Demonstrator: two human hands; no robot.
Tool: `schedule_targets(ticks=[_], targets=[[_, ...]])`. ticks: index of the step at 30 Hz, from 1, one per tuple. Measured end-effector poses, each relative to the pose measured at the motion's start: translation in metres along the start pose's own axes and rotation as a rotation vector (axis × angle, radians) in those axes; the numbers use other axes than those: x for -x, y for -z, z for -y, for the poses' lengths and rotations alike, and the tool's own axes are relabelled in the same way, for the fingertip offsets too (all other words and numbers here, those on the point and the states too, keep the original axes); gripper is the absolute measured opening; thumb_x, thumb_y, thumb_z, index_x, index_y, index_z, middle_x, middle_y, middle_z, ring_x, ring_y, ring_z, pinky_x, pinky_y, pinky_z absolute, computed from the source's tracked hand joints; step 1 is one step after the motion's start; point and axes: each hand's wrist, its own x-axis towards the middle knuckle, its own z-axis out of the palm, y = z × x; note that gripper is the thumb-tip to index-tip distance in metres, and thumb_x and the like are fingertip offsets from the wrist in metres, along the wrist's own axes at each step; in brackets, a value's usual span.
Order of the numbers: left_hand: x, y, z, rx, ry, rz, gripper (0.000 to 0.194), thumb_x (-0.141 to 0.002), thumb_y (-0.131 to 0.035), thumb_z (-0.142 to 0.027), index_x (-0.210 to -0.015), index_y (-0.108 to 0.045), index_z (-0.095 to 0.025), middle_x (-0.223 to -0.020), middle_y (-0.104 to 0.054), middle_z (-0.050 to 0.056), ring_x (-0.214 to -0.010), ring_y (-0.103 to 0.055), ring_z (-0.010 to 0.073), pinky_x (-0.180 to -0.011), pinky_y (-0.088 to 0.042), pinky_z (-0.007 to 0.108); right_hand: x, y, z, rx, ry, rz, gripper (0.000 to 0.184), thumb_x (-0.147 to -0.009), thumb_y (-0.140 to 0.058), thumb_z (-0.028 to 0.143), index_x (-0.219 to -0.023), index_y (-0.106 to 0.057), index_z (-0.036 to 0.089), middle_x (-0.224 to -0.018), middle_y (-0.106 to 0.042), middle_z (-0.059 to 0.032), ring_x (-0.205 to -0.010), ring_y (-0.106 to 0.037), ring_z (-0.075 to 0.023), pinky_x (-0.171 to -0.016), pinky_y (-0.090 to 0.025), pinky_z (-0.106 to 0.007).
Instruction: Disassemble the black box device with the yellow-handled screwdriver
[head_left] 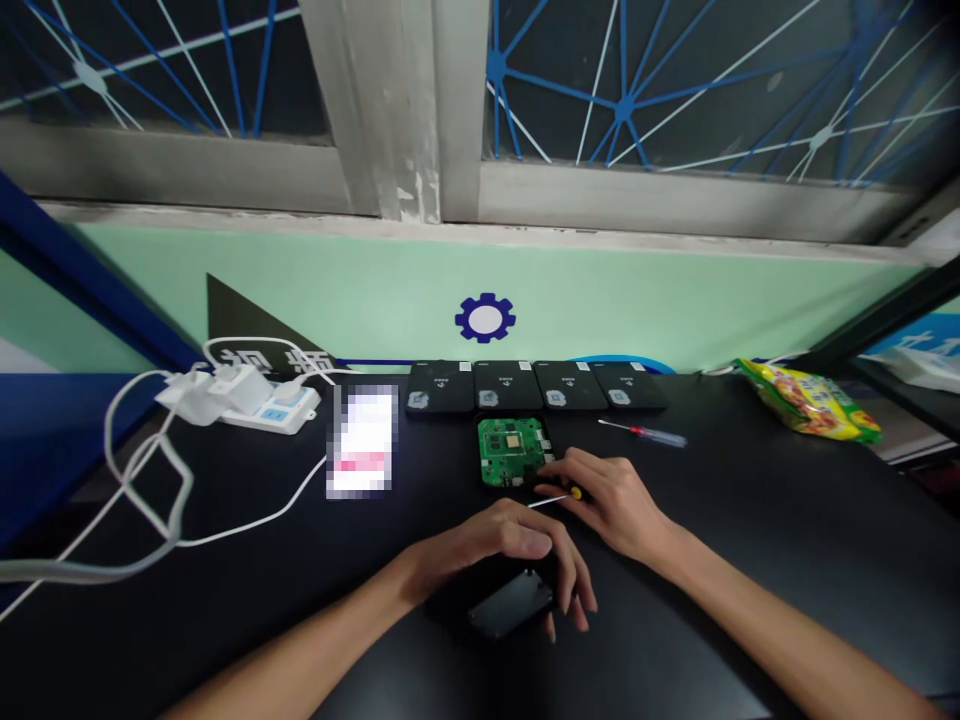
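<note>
My right hand (611,500) is closed on a screwdriver with a yellow handle (576,493), its thin metal shaft pointing left. Its fingertips reach the near right corner of a green circuit board (495,465), which sits in a black casing. My left hand (525,545) arches palm down over a black rectangular cover (511,605) with small posts along its edge. The fingers are bent and apart, hanging by the cover's right end, while the thumb stays above it. Whether they touch the cover is hard to see in the shadow.
Several black boxes (506,387) line the wall behind the board. A second screwdriver with a clear handle (664,437) lies to their right, near a yellow-green snack bag (810,400). On the left are a blurred bright screen (364,440) and a white power strip (281,412) with cables.
</note>
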Motion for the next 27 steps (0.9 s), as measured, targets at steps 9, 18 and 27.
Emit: schedule_targets(ticks=[9, 18, 27], targets=[[0.004, -0.01, -0.011, -0.07, 0.055, -0.018, 0.045, -0.091, -0.068, -0.054, -0.089, -0.077, -0.01, -0.104, -0.073, 0.018, -0.094, -0.073, 0.0297, -0.081, -0.058, 0.038, 0.008, 0.006, -0.001, -0.053, -0.06, -0.017, 0.019, -0.114, -0.059, 0.033, -0.12, -0.071, 0.019, -0.089, -0.065, -0.0033, -0.075, -0.069, -0.0185, -0.066, -0.045, -0.031], [0.002, -0.009, -0.013, -0.022, 0.092, -0.055, 0.046, -0.09, -0.073, -0.057, -0.09, -0.08, -0.011, -0.107, -0.073, 0.018, -0.097, -0.074, 0.0318, -0.083, -0.059, 0.041, 0.02, 0.017, -0.01, -0.098, -0.192, 0.004, 0.02, -0.112, -0.063, 0.039, -0.117, -0.073, 0.021, -0.089, -0.068, -0.0032, -0.076, -0.07, -0.0207, -0.068, -0.048, -0.032], [0.003, -0.011, -0.016, -0.141, -0.054, -0.161, 0.047, -0.071, -0.1, -0.054, -0.089, -0.083, -0.014, -0.113, -0.072, 0.016, -0.1, -0.074, 0.0308, -0.092, -0.063, 0.045, 0.017, 0.015, -0.008, -0.134, -0.259, 0.011, 0.016, -0.11, -0.065, 0.038, -0.114, -0.072, 0.023, -0.095, -0.074, -0.0034, -0.08, -0.071, -0.0222, -0.073, -0.049, -0.034]])
